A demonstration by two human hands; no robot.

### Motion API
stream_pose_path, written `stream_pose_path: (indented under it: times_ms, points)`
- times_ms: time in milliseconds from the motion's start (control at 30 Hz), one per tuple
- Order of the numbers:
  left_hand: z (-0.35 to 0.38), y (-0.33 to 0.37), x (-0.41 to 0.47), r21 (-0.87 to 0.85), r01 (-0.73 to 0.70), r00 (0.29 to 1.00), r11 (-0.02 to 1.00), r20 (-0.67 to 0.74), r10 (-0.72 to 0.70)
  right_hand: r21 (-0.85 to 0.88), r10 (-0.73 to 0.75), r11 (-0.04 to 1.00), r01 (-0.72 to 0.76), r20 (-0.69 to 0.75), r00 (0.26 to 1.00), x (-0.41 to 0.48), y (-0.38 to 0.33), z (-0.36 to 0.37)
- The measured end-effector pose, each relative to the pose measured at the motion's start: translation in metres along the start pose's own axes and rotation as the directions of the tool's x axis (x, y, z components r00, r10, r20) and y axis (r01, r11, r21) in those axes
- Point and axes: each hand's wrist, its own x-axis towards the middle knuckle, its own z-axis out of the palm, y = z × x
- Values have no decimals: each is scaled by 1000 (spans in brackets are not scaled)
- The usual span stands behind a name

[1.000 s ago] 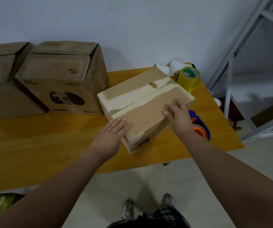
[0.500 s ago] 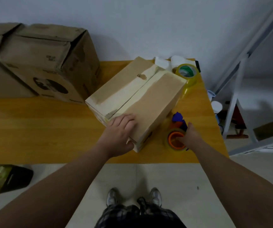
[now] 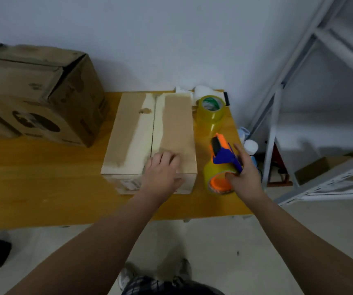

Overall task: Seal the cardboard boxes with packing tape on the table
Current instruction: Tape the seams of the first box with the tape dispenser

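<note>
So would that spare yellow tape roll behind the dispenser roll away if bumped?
Probably not: the tape roll seems to lie on its flat side, hole upward, so it would likely slide rather than roll. It looks thickly wound, so probably heavy for its size. It sits near the table edge, so a hard shove might drop it.

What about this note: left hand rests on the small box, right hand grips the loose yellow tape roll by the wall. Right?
No. The right hand grips the blue-and-orange tape dispenser; the loose tape roll stands untouched farther back. The left hand does rest on the small box. Head view shows it.
</note>
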Motion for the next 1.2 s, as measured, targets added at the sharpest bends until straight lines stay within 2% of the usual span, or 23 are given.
stream_pose_path:
  times_ms: [67, 100, 133, 200, 233, 267, 300, 500, 633, 933, 1067, 1200]
  points:
    - [-8, 11, 18, -147, 47, 995, 988, 98, -33, 19, -124, 992, 124, -16, 992, -3, -15, -16]
    - [-17, 12, 26, -283, 98, 985, 954, 167, -52, 37, -155, 987, 156, -27, 988, -4, -24, -21]
    - [-31, 13, 32, -475, 223, 957, 851, 272, -99, 49, -176, 983, 177, -32, 984, -4, -33, -26]
    - [-65, 17, 32, -777, 452, 889, 438, 434, -147, 29, -236, 971, 236, -23, 972, -4, -48, -29]
    - [-81, 18, 30, -840, 473, 881, 266, 445, -163, 4, -270, 963, 270, -9, 963, -3, -54, -28]
    - [-95, 18, 27, -875, 448, 891, 184, 420, -174, -26, -297, 955, 296, 0, 955, -2, -58, -25]
    - [-109, 17, 22, -891, 422, 902, 170, 394, -176, -58, -317, 947, 316, 4, 949, 0, -62, -21]
    - [-159, 1, -4, -856, 445, 895, 263, 416, -163, -120, -451, 883, 454, 54, 891, 4, -92, 14]
    - [-167, -17, -14, -856, 395, 918, 332, 364, -156, -151, -496, 850, 504, 92, 864, 6, -105, 35]
    - [-178, -48, -20, -887, 372, 924, 274, 325, -200, -127, -481, 865, 485, 69, 874, 7, -126, 60]
    - [-181, -58, -18, -905, 385, 915, 180, 349, -202, -90, -476, 873, 479, 46, 878, 8, -130, 63]
    - [-182, -68, -17, -905, 388, 911, 175, 347, -224, -72, -449, 890, 451, 46, 892, 10, -135, 65]
